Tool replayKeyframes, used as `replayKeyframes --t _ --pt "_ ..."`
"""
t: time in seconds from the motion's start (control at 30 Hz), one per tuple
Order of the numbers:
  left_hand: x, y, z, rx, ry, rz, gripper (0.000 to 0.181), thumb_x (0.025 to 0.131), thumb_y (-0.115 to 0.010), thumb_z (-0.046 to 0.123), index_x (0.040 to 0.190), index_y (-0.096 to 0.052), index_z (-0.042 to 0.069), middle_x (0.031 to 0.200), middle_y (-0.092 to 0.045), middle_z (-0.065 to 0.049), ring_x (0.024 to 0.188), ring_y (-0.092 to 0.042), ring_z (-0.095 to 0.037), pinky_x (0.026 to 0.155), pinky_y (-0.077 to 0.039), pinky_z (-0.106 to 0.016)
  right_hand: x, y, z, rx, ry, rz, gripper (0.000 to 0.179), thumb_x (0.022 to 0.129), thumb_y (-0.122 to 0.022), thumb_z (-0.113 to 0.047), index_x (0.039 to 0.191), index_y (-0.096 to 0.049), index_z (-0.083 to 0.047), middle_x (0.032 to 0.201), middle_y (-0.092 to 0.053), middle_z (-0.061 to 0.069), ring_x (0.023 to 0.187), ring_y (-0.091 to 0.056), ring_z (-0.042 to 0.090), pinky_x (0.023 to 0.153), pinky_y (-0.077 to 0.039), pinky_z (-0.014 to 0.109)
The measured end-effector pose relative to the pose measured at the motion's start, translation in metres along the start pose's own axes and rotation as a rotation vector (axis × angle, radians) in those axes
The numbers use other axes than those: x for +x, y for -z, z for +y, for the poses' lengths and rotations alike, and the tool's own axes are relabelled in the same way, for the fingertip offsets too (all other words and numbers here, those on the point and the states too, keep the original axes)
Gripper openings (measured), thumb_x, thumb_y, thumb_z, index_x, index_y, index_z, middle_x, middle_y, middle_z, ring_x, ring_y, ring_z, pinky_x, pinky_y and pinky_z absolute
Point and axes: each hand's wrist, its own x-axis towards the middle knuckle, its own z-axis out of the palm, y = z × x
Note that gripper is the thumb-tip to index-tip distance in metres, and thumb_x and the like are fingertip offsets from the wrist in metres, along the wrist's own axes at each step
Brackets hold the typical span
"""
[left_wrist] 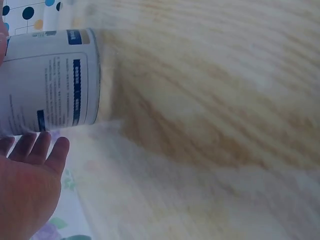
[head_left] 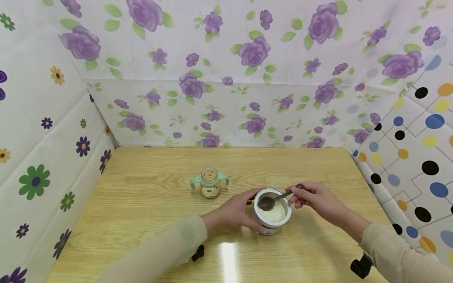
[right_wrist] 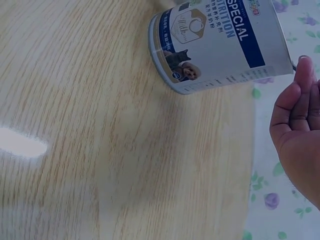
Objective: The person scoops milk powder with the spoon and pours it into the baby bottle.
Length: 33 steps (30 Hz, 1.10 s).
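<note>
An uncapped milk powder can (head_left: 267, 230) stands on the table, with pale powder (head_left: 273, 214) inside. My left hand (head_left: 231, 211) holds the can's left side, thumb in front and fingers behind. In the left wrist view the fingers of that hand (left_wrist: 31, 187) lie along the printed can (left_wrist: 52, 82). A dark metal spoon (head_left: 284, 195) is pinched by its handle in my right hand (head_left: 318, 199); its bowl is over the powder, within the rim. The right wrist view shows the can's label (right_wrist: 220, 45) beside my right hand (right_wrist: 297, 130), while the spoon is mostly hidden there.
A small clear baby bottle (head_left: 209, 186) with green handles stands left of the can, farther back. The wooden table (head_left: 148, 228) is bordered by a flowered cloth (head_left: 226, 102) behind and a dotted cloth (head_left: 417, 149) at the right.
</note>
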Motion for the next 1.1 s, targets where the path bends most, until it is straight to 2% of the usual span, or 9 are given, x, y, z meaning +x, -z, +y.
replayKeyframes --t 0.17,0.4,0.5,0.63,0.8,0.87,0.93,1.1 --pt "0.001 -0.004 -0.002 -0.049 0.001 0.020 0.105 0.074 -0.102 0.028 0.161 -0.043 0.034 0.153 -0.055 0.016 0.140 -0.053 -0.008 0.118 -0.045 -0.032 -0.004 0.000 -0.004 0.036 0.027 -0.003 0.040 0.114 -0.055 -0.021 0.135 -0.063 0.013 0.102 -0.080 0.008 0.085 -0.073 0.015 0.086 -0.063 0.030" --pt "0.002 -0.004 -0.002 -0.071 0.022 0.023 0.104 0.073 -0.103 0.027 0.160 -0.046 0.034 0.151 -0.056 0.015 0.138 -0.054 -0.007 0.115 -0.047 -0.030 -0.016 0.003 -0.025 -0.125 0.067 0.015 0.039 0.114 -0.056 -0.022 0.137 -0.065 0.009 0.113 -0.078 0.019 0.094 -0.076 0.025 0.088 -0.063 0.036" --pt "0.001 -0.004 -0.003 -0.070 0.028 0.022 0.104 0.073 -0.103 0.027 0.160 -0.046 0.033 0.152 -0.056 0.015 0.138 -0.054 -0.008 0.115 -0.047 -0.029 -0.020 0.003 -0.034 -0.187 0.134 -0.010 0.034 0.114 -0.056 -0.016 0.135 -0.067 0.008 0.113 -0.078 0.020 0.093 -0.077 0.025 0.086 -0.065 0.037" --pt "0.000 -0.003 -0.002 -0.075 0.027 0.023 0.104 0.074 -0.102 0.026 0.161 -0.045 0.033 0.152 -0.056 0.014 0.138 -0.054 -0.008 0.115 -0.048 -0.030 -0.024 0.000 -0.042 -0.276 0.269 -0.053 0.028 0.111 -0.056 -0.004 0.133 -0.070 0.007 0.110 -0.080 0.016 0.091 -0.078 0.025 0.082 -0.066 0.035" --pt "0.000 -0.002 -0.003 -0.091 0.024 0.027 0.103 0.075 -0.102 0.025 0.160 -0.046 0.034 0.152 -0.056 0.014 0.138 -0.054 -0.009 0.114 -0.048 -0.030 -0.026 -0.010 -0.040 -0.493 0.420 -0.020 0.027 0.107 -0.062 0.000 0.130 -0.076 -0.003 0.107 -0.082 0.002 0.086 -0.078 0.017 0.079 -0.064 0.028" --pt "0.000 -0.002 -0.003 -0.090 0.025 0.029 0.102 0.075 -0.102 0.025 0.160 -0.046 0.034 0.151 -0.056 0.014 0.138 -0.054 -0.008 0.114 -0.048 -0.030 -0.026 -0.014 -0.037 -0.547 0.426 -0.003 0.026 0.107 -0.064 -0.001 0.129 -0.077 -0.005 0.105 -0.082 -0.003 0.084 -0.077 0.012 0.077 -0.063 0.026" --pt "0.000 -0.002 -0.003 -0.090 0.025 0.027 0.102 0.075 -0.101 0.026 0.160 -0.046 0.034 0.150 -0.057 0.014 0.137 -0.054 -0.008 0.114 -0.048 -0.030 -0.026 -0.018 -0.033 -0.545 0.401 -0.005 0.025 0.107 -0.064 -0.004 0.127 -0.078 -0.005 0.103 -0.082 -0.003 0.082 -0.076 0.011 0.075 -0.062 0.026" --pt "0.000 -0.004 -0.003 -0.092 0.028 0.025 0.101 0.076 -0.101 0.027 0.160 -0.046 0.032 0.147 -0.058 0.015 0.134 -0.056 -0.006 0.114 -0.048 -0.029 -0.021 -0.026 -0.028 -0.399 0.324 -0.089 0.024 0.110 -0.059 -0.006 0.126 -0.076 0.002 0.102 -0.082 0.005 0.082 -0.075 0.017 0.076 -0.065 0.033"
